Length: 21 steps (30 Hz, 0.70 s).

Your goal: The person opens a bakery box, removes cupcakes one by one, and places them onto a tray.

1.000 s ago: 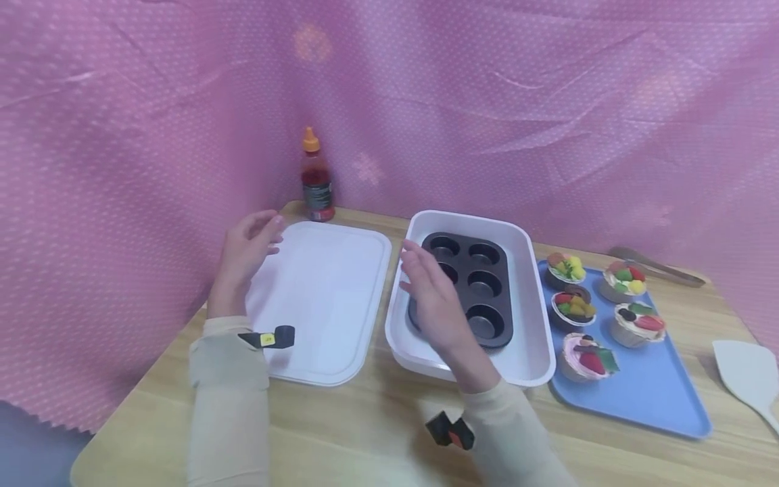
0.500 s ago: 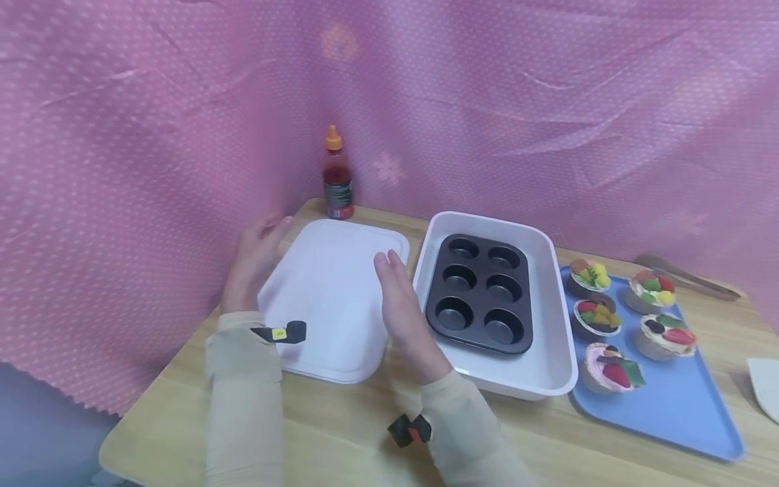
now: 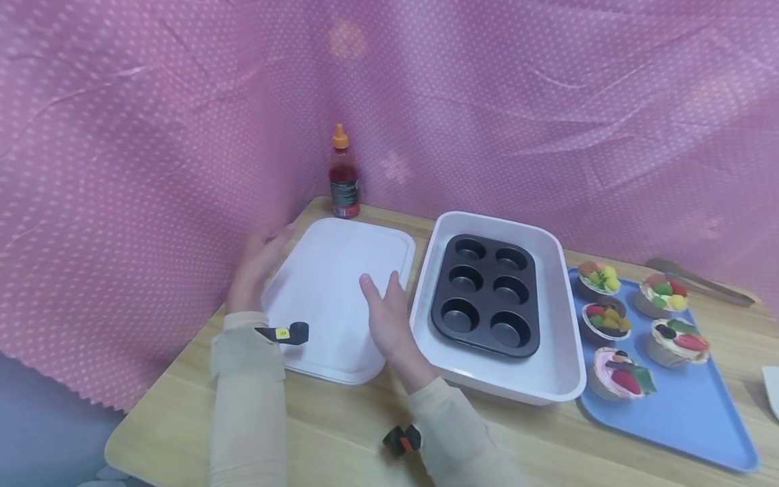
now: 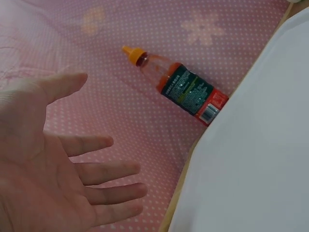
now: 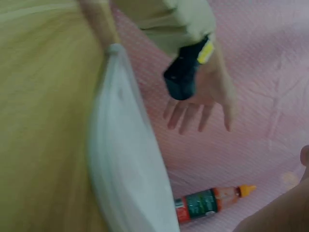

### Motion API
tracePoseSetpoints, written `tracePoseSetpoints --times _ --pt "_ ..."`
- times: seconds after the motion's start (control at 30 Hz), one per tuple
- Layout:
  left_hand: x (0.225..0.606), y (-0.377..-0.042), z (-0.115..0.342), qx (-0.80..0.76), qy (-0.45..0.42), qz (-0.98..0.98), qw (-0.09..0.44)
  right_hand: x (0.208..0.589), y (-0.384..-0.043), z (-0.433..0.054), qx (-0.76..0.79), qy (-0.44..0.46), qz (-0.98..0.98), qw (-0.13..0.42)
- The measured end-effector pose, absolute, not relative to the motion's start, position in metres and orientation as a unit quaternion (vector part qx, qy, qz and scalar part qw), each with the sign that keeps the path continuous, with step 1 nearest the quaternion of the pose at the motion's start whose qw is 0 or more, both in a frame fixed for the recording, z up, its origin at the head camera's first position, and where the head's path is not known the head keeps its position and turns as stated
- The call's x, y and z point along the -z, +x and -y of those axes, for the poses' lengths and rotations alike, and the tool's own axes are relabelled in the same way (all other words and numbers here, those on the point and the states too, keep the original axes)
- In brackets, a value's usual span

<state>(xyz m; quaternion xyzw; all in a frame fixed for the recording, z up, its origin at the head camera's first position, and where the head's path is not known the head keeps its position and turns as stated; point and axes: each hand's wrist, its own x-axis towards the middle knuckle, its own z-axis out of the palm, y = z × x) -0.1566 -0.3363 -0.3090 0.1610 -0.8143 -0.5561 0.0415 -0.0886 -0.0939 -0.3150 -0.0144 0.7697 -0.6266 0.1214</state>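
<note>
A flat white panel (image 3: 341, 284) with rounded corners and a raised rim lies on the left of the table. My left hand (image 3: 258, 267) is by its left edge, fingers spread and palm facing inward; the left wrist view shows that hand (image 4: 58, 169) holding nothing. On the panel's right side is my right hand (image 3: 391, 325), thumb apart from the fingers, between the panel and a deep white tub (image 3: 566, 325). Only a blurred part of the right hand (image 5: 280, 208) enters the right wrist view. A dark six-cup muffin tin (image 3: 487, 297) sits in the tub.
Behind the panel stands a red sauce bottle (image 3: 344, 186) with an orange cap. A blue tray (image 3: 694, 412) at right bears several toy fruit cupcakes (image 3: 675, 341). Tongs (image 3: 700, 281) lie behind it, and a white utensil (image 3: 771, 389) shows at the right edge. Pink cloth (image 3: 426, 88) hangs around the table.
My right hand has moved left from over the muffin tin to the panel's right side, its thumb spreading. The left hand stays near the left edge. The head view has turned slightly left.
</note>
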Motion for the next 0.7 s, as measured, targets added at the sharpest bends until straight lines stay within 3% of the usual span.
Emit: tracePoseSetpoints --times 0.33,0.7 --pt "0.317 -0.158 0.337 0.505 0.196 0.84 -0.023 0.327 -0.089 0.098 0.606 0.031 -0.78 0.155" --pt "0.323 -0.164 0.335 0.492 0.21 0.843 -0.053 0.337 -0.09 0.102 0.609 0.05 -0.775 0.162"
